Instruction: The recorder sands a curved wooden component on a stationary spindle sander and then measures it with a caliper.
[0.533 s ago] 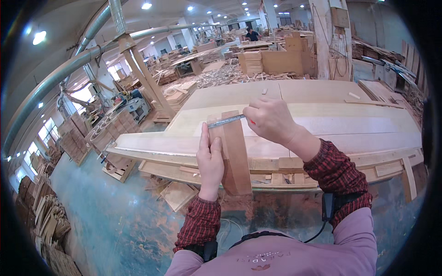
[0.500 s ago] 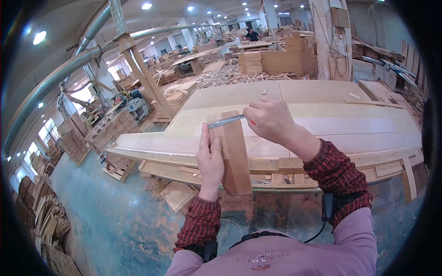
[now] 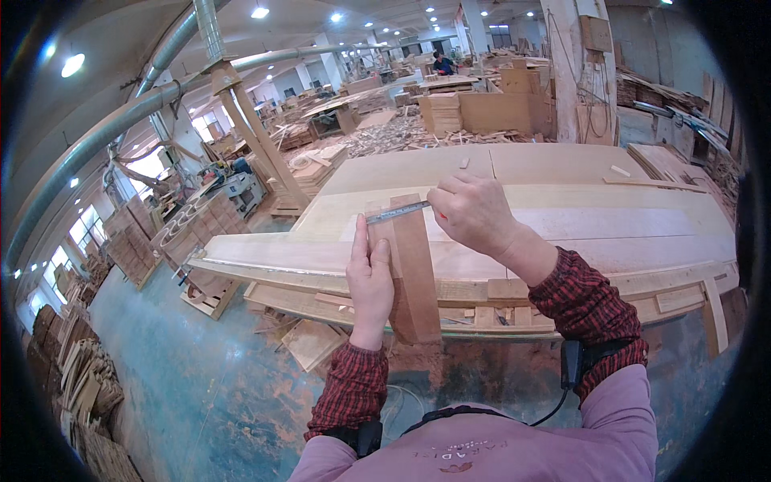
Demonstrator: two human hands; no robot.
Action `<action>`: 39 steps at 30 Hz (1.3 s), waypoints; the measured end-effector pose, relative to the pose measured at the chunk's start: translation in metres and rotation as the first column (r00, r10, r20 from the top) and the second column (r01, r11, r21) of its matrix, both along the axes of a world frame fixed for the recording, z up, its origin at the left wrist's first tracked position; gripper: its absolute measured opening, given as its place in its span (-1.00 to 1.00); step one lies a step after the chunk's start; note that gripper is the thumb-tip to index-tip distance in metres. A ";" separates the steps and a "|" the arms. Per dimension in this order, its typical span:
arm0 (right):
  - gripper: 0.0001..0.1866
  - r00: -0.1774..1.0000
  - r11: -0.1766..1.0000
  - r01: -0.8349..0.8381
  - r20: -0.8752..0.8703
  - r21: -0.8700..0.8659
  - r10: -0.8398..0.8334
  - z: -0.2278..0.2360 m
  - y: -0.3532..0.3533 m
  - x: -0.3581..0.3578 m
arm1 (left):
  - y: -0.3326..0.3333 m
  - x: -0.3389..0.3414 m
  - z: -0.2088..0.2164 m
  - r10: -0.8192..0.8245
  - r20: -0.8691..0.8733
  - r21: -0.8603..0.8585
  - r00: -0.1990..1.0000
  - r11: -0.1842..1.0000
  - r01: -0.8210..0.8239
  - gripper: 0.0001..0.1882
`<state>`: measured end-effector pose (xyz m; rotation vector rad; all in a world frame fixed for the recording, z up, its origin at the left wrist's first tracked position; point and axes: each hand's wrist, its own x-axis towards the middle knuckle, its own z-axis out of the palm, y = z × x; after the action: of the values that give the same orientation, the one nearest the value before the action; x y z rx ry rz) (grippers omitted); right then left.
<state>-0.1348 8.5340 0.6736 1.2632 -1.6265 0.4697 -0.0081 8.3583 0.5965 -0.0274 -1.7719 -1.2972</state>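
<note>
A silver-grey tape measure (image 3: 399, 211) stretches across the upper part of a brown wooden board (image 3: 415, 277). My right hand (image 3: 475, 215) is closed around its right end, and a bit of red shows under the fingers. My left hand (image 3: 371, 283) grips the board's left edge, with the thumb on its face. The straight forefinger points up to the tape's left end. The board's far end lies over the pale worktable, while its near end overhangs the table's front edge. The other fingers of my left hand are partly hidden.
The wide worktable of pale panels (image 3: 578, 221) carries small offcuts (image 3: 620, 171). A shelf with wood scraps (image 3: 498, 315) runs below its front edge. To the left stand stacked wood parts (image 3: 197, 233) and a machine (image 3: 241, 191). Another person (image 3: 442, 64) is far back.
Both hands, the tape measure and the board keep nearly the same pose. The whole view has shifted very slightly. The distant person has leaned a little.
</note>
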 end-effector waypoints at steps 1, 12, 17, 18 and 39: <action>-0.92 1.000 1.000 0.004 0.002 0.000 -0.004 0.000 0.000 -0.001 | 0.000 0.000 0.000 -0.005 0.004 0.004 1.000 1.000 0.005 -0.40; -0.92 1.000 1.000 -0.019 0.017 -0.022 0.019 0.001 0.001 -0.001 | 0.002 -0.002 0.004 0.000 0.013 -0.004 1.000 1.000 0.000 -0.40; -0.92 0.999 0.999 -0.034 0.003 -0.037 0.034 0.000 0.000 -0.004 | 0.004 -0.003 0.005 -0.020 0.002 0.022 1.000 1.000 0.020 -0.40; -0.92 0.999 0.999 -0.033 0.001 -0.038 0.033 0.000 0.000 -0.004 | 0.003 -0.003 0.004 -0.013 0.006 0.020 1.000 1.000 0.013 -0.40; -0.92 1.000 0.999 -0.019 0.002 -0.026 0.020 0.001 0.001 -0.002 | 0.001 -0.003 0.002 -0.035 0.014 0.047 0.999 0.998 0.034 -0.39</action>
<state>-0.1363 8.5349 0.6747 1.2606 -1.6063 0.5030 -0.0112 8.3597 0.5982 -0.0227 -1.7602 -1.3662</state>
